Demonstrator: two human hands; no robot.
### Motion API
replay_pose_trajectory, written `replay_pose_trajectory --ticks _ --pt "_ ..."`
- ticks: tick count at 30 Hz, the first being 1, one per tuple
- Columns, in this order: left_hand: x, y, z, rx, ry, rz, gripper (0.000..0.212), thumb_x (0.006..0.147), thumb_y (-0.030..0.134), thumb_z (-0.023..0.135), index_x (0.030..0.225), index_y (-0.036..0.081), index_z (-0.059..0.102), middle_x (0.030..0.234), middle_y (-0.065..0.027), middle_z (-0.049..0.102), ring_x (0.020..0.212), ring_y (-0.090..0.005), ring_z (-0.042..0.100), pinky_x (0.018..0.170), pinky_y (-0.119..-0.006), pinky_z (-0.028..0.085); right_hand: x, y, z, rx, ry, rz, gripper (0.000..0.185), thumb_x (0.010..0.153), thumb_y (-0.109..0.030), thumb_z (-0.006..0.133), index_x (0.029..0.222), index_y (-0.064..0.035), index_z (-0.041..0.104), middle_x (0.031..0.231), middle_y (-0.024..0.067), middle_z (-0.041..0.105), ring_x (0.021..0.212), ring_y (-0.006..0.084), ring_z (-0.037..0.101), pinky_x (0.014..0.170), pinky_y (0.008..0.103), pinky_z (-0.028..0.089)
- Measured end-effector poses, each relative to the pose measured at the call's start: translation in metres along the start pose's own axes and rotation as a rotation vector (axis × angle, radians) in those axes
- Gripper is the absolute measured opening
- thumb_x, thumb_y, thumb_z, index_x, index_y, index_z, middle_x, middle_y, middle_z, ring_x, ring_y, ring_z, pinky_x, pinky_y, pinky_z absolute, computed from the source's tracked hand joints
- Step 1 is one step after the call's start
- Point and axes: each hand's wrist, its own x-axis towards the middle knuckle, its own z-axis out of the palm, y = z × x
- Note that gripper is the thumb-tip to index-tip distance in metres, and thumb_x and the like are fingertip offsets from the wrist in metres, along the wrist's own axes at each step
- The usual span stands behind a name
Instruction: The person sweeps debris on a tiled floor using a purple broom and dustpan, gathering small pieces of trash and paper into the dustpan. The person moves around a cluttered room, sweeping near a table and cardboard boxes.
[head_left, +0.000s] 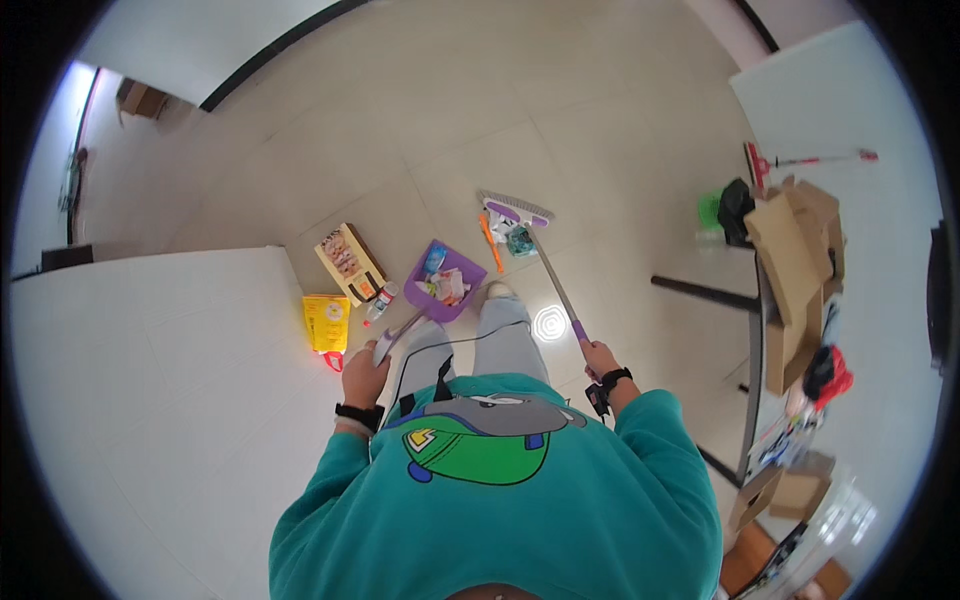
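My left hand (365, 377) grips the handle of a purple dustpan (478, 276), whose pan holds wrappers and crumpled paper near the floor. My right hand (598, 360) is closed round the purple grip of a broom (559, 285). The broom's bristle head (517, 208) rests on the tiles ahead of my feet. Just below that head lie white crumpled litter (499, 227), an orange strip (491, 244) and a teal plastic wrapper (520, 242). A plastic bottle (381, 301) lies left of the dustpan, beside a cardboard food box (349, 264) and a yellow bag (327, 322).
A white surface (187, 337) stands at left. At right, a table with a dark-edged frame (752, 360) bears open cardboard boxes (784, 262). A black bag (736, 212), a green bin (709, 210) and a red squeegee-like tool (757, 165) are near it. A cable crosses my legs.
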Motion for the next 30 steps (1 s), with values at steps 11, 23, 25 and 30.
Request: replay_pose_trajectory --ticks 11,23,25,30 --pt "0.024 0.000 -0.053 0.129 -0.145 0.350 0.030 0.080 0.027 0.057 0.103 0.007 0.057 0.082 -0.0174 0.063 0.077 -0.0358 0.061 0.067 -0.045 0.048 -0.133 0.077 0.046 0.567 0.031 0.097 0.036 0.089 -0.045 0.050 0.086 -0.0092 0.048 0.056 0.0049 0.050 0.035 0.0093 0.039 0.032 0.0238 0.032" --pt "0.077 0.013 -0.073 0.105 -0.108 0.520 0.028 0.076 0.025 0.057 0.096 0.006 0.057 0.076 -0.0174 0.062 0.072 -0.0358 0.060 0.063 -0.046 0.047 -0.116 0.038 0.110 0.483 -0.008 0.137 0.039 0.093 -0.044 0.044 0.078 -0.0076 0.044 0.053 0.0051 0.047 0.037 0.0125 0.041 0.032 0.0259 0.034" --pt "0.073 0.020 -0.084 0.107 -0.160 0.457 0.027 0.076 0.025 0.059 0.096 0.007 0.058 0.082 -0.0171 0.062 0.079 -0.0349 0.060 0.067 -0.045 0.047 -0.121 0.036 0.128 0.425 -0.058 0.090 0.041 0.091 -0.039 0.043 0.073 -0.0023 0.045 0.053 0.0096 0.050 0.037 0.0177 0.046 0.033 0.0317 0.037" --pt "0.072 0.009 -0.073 0.145 -0.091 0.516 0.028 0.075 0.027 0.060 0.094 0.006 0.057 0.076 -0.0158 0.062 0.071 -0.0343 0.061 0.063 -0.045 0.047 -0.156 0.033 0.132 0.196 -0.073 0.014 0.039 0.090 -0.036 0.044 0.077 0.0013 0.047 0.052 0.0103 0.050 0.037 0.0192 0.046 0.033 0.0331 0.037"
